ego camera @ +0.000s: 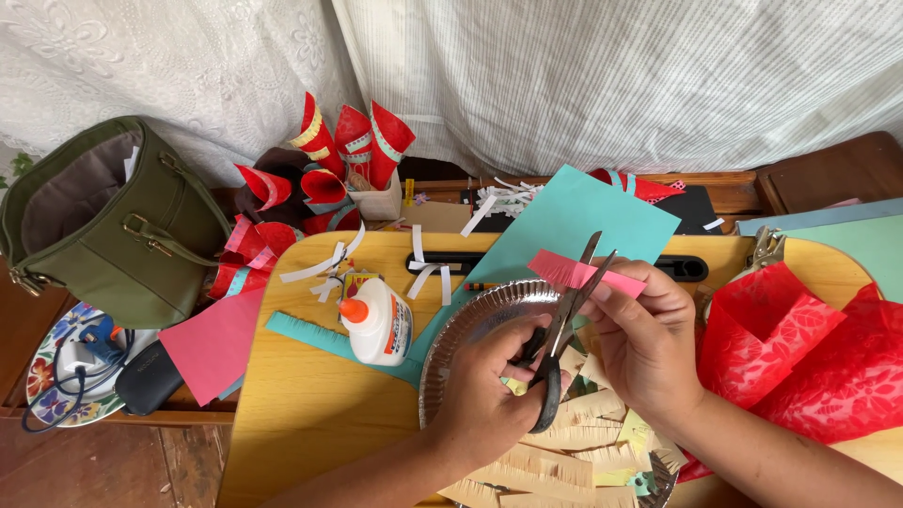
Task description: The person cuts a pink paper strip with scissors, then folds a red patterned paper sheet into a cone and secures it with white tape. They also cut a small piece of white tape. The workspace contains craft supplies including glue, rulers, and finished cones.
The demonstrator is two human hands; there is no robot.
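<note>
I see my left hand [489,390] closed around the black handles of a pair of scissors [562,325], whose thin metal blades stand slightly parted and angle up toward the far side of the table. My right hand [644,343] pinches a narrow pink paper strip [583,273] between thumb and fingertips; the strip is flat, matte and smooth-edged, and it lies across the blades just above both hands, over the middle of the wooden table [301,404].

Under the hands sits a shiny, ridged foil plate [470,325], round and silver, holding cream paper strips [555,461] cut into fine fringe along one edge. A sheet of teal paper [574,221] lies flat beyond the plate, partly tucked beneath it. Just left of the plate a white glue bottle [378,325] with an orange cap lies tilted on its side. At the right edge is crinkled red patterned paper [809,353], translucent and embossed with leaves. Far left, off the table, stands an open olive-green bag [113,221] of smooth leather-like material, and behind the table a cluster of red paper cones [343,150] banded with pale strips.
</note>
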